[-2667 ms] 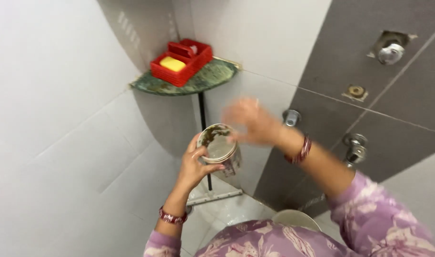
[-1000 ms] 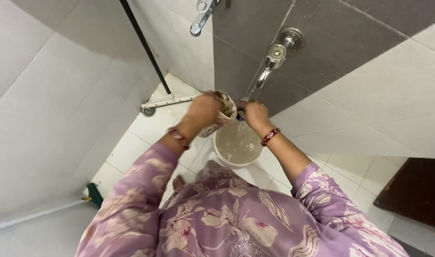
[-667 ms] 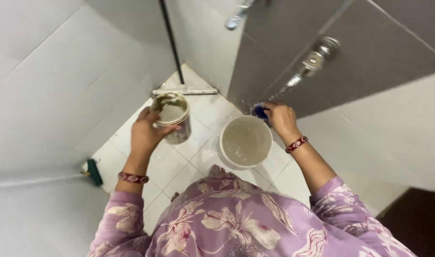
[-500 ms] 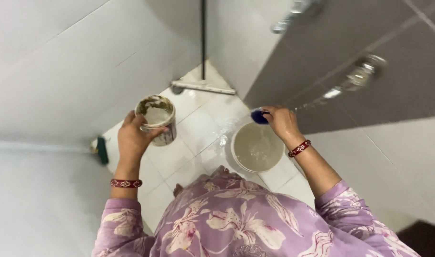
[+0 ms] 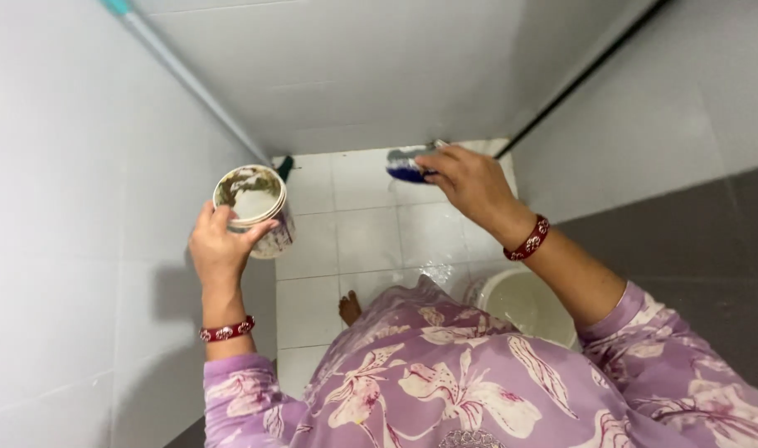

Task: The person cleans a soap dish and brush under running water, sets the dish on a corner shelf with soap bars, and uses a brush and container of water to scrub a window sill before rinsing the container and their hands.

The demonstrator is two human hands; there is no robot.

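White-tiled washroom corner seen from the head camera, looking straight down: pale wall tiles on the left and at the top, a grey tiled wall (image 5: 711, 249) at the right, a wet white tiled floor (image 5: 354, 232) in the middle. Left hand (image 5: 221, 245) curled round a round, open-topped jar (image 5: 253, 206), thumb across the near side, fingers wrapped behind; jar held upright above the floor, close to the left wall, inside smeared with dark greenish residue near the rim. Right hand (image 5: 470, 181) raised over the far floor tiles, well apart from the jar, fingers pinched on a small blue scrubber (image 5: 408, 166) that juts out to the left of the fingertips, partly blurred. Red bangles (image 5: 528, 241) on the right wrist, another red band on the left wrist. White bucket (image 5: 524, 303) standing on the floor below the right forearm, partly hidden by a purple floral sleeve (image 5: 669, 373). Bare toes (image 5: 350, 309) showing on the tiles just above the purple garment. Long light-blue handle (image 5: 188, 79) leaning along the left wall down to a dark green head at the floor; thin black rod (image 5: 586, 79) slanting down the right wall to the corner.
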